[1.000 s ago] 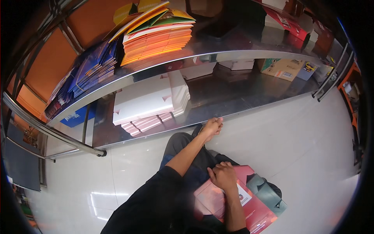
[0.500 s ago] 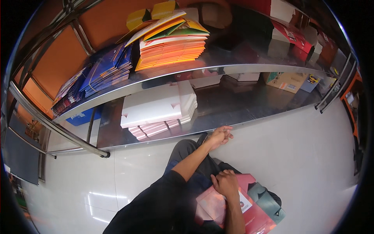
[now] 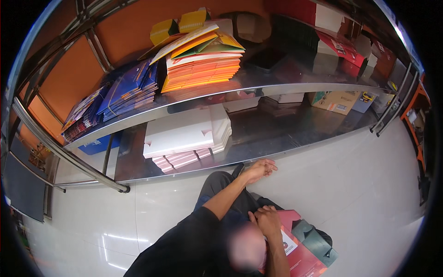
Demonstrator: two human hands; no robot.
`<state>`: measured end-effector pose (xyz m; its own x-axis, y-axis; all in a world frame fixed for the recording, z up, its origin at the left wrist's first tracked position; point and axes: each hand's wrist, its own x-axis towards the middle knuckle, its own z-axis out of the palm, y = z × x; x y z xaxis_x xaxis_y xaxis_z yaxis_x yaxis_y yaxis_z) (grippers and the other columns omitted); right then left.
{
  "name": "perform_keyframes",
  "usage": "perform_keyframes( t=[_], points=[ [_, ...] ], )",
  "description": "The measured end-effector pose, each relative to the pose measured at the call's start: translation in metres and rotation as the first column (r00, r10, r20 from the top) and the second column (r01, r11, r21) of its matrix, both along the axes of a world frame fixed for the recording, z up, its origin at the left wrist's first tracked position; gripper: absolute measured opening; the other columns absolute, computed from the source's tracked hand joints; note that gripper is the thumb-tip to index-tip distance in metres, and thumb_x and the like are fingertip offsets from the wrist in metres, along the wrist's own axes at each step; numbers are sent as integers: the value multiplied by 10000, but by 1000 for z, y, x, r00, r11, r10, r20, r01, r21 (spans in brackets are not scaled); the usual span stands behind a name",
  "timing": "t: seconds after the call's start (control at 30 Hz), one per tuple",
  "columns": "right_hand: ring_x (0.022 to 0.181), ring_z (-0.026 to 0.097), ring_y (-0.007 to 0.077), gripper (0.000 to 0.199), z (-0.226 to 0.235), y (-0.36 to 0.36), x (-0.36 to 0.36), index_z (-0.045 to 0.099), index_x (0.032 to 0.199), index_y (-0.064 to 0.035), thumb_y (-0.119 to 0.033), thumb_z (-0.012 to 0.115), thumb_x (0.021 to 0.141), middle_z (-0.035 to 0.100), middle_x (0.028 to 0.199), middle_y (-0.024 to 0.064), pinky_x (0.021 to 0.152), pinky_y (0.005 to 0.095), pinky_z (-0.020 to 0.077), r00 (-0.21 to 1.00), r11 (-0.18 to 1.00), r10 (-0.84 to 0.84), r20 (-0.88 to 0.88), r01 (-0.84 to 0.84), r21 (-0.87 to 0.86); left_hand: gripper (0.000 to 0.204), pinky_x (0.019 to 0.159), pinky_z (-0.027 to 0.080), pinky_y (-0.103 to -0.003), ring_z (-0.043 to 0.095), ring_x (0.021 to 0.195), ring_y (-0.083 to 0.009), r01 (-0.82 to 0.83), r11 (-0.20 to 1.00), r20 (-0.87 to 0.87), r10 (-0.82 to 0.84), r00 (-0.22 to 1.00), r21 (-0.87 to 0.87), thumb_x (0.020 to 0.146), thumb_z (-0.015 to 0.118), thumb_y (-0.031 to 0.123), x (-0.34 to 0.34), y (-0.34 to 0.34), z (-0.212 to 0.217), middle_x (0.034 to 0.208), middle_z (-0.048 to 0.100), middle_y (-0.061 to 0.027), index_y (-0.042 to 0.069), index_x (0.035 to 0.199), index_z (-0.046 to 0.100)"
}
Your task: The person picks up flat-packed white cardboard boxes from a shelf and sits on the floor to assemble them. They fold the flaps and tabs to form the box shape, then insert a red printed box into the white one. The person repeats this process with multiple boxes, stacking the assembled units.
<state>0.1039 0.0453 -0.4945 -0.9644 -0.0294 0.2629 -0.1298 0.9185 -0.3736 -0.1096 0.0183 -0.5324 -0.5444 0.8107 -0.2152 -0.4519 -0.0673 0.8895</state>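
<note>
My left hand [image 3: 261,171] hangs in the air near the front edge of the lower shelf, its fingers loosely bent and apart, with nothing seen in it. Over my lap, my right hand [image 3: 267,219] is closed, knuckles up, right beside a red printed carton [image 3: 304,256] folded flat; whatever its fingers hold is hidden beneath it. The red carton has a white panel and lies across my leg under my right forearm. A dark green carton piece [image 3: 314,239] with cut flaps sticks out on its right side. A blurred patch covers part of my lap.
A metal rack stands ahead. Its upper shelf [image 3: 295,76] bears stacked orange-and-yellow cartons [image 3: 203,71], blue flat cartons [image 3: 131,87] and red boxes [image 3: 344,50]. White cartons [image 3: 180,131] and a brown box [image 3: 336,100] sit on the lower shelf. Chrome posts rise at both ends.
My left hand has lowered slightly toward me, its fingers a little more relaxed. My right hand stays by the red carton. The view has shifted slightly.
</note>
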Motion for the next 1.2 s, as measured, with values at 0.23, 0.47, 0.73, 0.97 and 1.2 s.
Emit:
perform_keyframes(
  t=[0.23, 0.47, 0.73, 0.97, 1.2],
  points=[
    [685, 584, 265, 325, -3, 0, 0, 641, 582, -45, -260, 616, 824, 614, 636, 102, 728, 395, 427, 1000, 1000, 10, -21, -10, -9, 314, 650, 478, -273, 551, 717, -127, 95, 995, -32, -96, 995, -26, 974, 497, 293, 3, -1, 21, 886, 628, -105, -6, 1047, 558],
    [661, 557, 270, 334, -3, -1, -1, 630, 568, -38, -247, 616, 828, 605, 625, 102, 711, 388, 414, 999, 999, 21, -39, -23, -39, 304, 592, 472, -247, 560, 673, -112, -133, 986, -119, 120, 986, -105, 970, 514, 256, -8, -2, 4, 834, 625, -74, -25, 1029, 613],
    [641, 571, 283, 306, -11, 1, 0, 629, 557, -38, -239, 640, 788, 591, 602, 104, 692, 417, 425, 998, 1000, 18, -60, -19, -13, 259, 772, 558, -295, 664, 866, -203, -214, 976, -44, 213, 976, -25, 918, 591, 107, 0, 0, 11, 1026, 660, -152, -61, 1115, 591],
    [656, 578, 260, 310, -7, -2, -1, 626, 554, -49, -246, 636, 794, 594, 603, 89, 685, 402, 427, 998, 1000, 16, -58, -16, -7, 262, 734, 574, -328, 682, 847, -230, -154, 985, -141, 143, 980, -74, 897, 631, 144, -4, 3, -7, 958, 674, -183, -67, 1049, 590],
    [664, 576, 255, 329, -6, -2, 0, 635, 566, -53, -267, 619, 815, 607, 619, 85, 688, 391, 421, 1000, 1000, 14, -26, -13, 17, 260, 720, 570, -308, 679, 807, -212, -106, 991, -238, 83, 968, -86, 871, 657, 117, -3, 2, -9, 897, 682, -161, -69, 1050, 618]
  ],
)
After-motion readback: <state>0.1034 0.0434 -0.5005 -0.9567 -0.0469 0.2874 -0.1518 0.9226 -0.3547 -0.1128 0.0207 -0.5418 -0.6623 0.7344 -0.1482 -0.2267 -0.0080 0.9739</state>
